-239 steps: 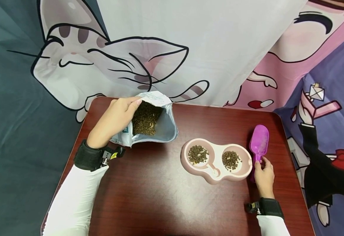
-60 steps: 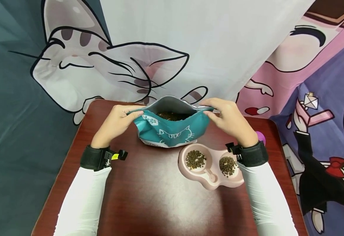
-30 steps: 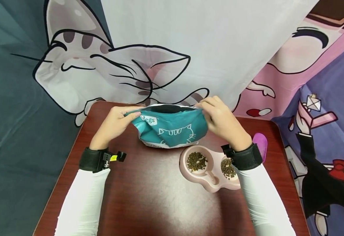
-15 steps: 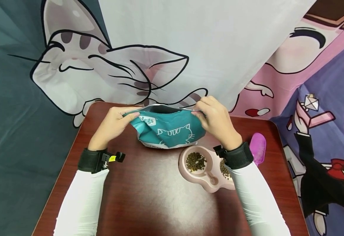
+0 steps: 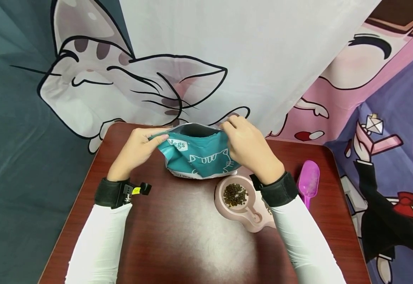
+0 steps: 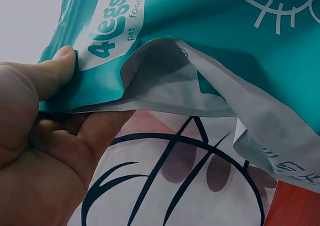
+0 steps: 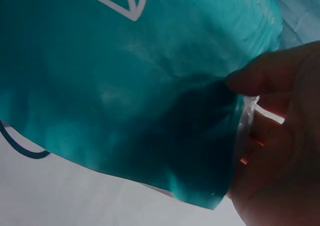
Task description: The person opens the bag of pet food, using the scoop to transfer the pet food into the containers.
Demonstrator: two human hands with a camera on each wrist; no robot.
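A teal pet food bag (image 5: 199, 156) with a white cat outline stands at the back of the table, its mouth partly open. My left hand (image 5: 135, 150) pinches the bag's upper left corner; in the left wrist view the thumb of that left hand (image 6: 40, 121) lies on the front, with fingers behind. At the top right edge, my right hand (image 5: 247, 148) grips the bag. The right wrist view shows the right hand's (image 7: 282, 131) thumb on the teal front and its fingers behind the edge. The bag's contents are hidden in shadow.
A pink double pet bowl (image 5: 240, 216) sits in front of the bag; brown kibble (image 5: 235, 195) lies in its left dish, and my right forearm covers most of the right dish. A purple scoop (image 5: 308, 179) lies at the right of the brown table (image 5: 167, 240).
Earlier the right hand touched the scoop and the bag lay tilted, kibble visible. Since then both hands took the bag's top; the right hand has slid left along its edge, narrowing the mouth.
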